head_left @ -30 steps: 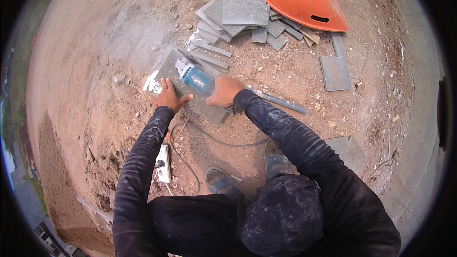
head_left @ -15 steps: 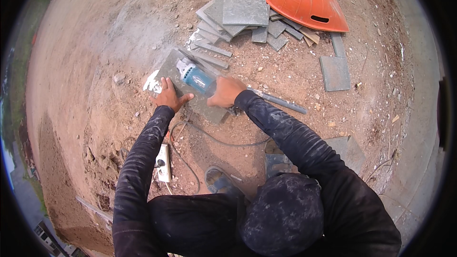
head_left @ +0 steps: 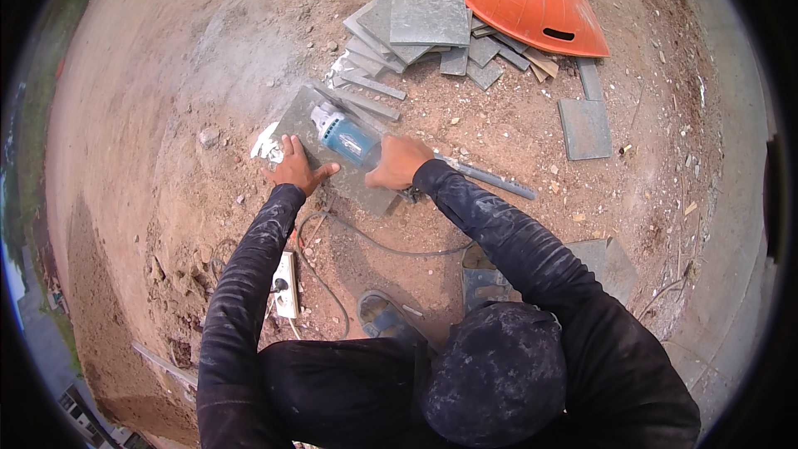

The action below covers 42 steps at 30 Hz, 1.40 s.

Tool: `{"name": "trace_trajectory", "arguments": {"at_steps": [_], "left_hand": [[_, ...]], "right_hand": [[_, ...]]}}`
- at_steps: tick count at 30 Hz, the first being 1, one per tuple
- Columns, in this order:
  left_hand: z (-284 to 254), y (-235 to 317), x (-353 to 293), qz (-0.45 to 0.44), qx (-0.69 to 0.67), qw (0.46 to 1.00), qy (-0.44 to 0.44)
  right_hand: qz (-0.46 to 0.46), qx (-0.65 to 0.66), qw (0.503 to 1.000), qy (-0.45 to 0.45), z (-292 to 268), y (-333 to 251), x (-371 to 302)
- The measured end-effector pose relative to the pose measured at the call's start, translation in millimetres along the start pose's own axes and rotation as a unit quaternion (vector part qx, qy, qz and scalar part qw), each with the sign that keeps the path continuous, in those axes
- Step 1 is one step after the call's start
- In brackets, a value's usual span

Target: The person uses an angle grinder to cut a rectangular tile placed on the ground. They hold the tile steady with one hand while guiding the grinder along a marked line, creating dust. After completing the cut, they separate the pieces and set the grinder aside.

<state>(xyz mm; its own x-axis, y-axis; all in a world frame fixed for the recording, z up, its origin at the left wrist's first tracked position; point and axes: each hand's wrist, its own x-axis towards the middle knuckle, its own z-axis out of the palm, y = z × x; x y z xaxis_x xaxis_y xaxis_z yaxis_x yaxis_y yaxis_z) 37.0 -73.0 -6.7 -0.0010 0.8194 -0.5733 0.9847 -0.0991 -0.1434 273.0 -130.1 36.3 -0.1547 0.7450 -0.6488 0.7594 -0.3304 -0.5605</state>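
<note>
My right hand (head_left: 401,162) is wrapped round the body of a blue-green angle grinder (head_left: 349,140) with a silver head. The grinder lies over a grey stone tile (head_left: 351,186) on the dirt, its head toward the tile's far end. Its disc is blurred, so I cannot tell how deep it sits. Flat on the tile's left side, my left hand (head_left: 297,169) has its fingers spread and thumb stretched toward the grinder. A thin strip of the same grey stone lies along the tile's right edge.
Beyond the tile is a pile of grey tiles (head_left: 428,18), with an orange basin (head_left: 528,0) tipped over beside it. A single tile (head_left: 585,128) lies to the right. A cable (head_left: 391,251) loops near my sandalled feet, by a white power strip (head_left: 286,287). Pale dust covers the far-left dirt.
The grinder and my right hand have shifted very slightly to the right. My left hand stays in place on the tile.
</note>
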Motion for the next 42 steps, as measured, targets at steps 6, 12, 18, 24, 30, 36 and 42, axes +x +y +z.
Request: {"name": "trace_trajectory", "arguments": {"at_steps": [6, 12, 18, 24, 30, 36, 42], "left_hand": [[-0.8, 0.3, 0.1, -0.004, 0.003, 1.000, 0.000], [0.1, 0.7, 1.0, 0.000, 0.004, 1.000, 0.004], [-1.1, -2.5, -1.4, 0.002, 0.014, 1.000, 0.013], [-5.1, 14.9, -7.9, -0.002, 0.031, 0.999, 0.020], [40.7, -4.5, -1.2, 0.063, -0.051, 0.991, 0.111], [39.2, 13.6, -21.7, 0.102, -0.097, 0.983, 0.120], [29.1, 16.3, -26.2, 0.068, -0.134, 0.985, 0.088]], "right_hand": [[0.000, -0.003, 1.000, -0.002, 0.5, 1.0, -0.4], [-0.034, 0.014, 0.998, 0.044, 11.4, 11.2, 1.6], [-0.013, 0.002, 1.000, 0.007, 3.1, 4.8, -3.1], [0.006, 0.012, 1.000, 0.012, 2.7, 11.3, -4.5], [-0.006, 0.023, 1.000, 0.014, 5.1, 8.0, -4.4], [-0.008, 0.018, 0.999, 0.033, 3.4, 12.9, -10.0], [-0.027, 0.019, 0.998, 0.044, 7.1, 15.6, -11.6]]}}
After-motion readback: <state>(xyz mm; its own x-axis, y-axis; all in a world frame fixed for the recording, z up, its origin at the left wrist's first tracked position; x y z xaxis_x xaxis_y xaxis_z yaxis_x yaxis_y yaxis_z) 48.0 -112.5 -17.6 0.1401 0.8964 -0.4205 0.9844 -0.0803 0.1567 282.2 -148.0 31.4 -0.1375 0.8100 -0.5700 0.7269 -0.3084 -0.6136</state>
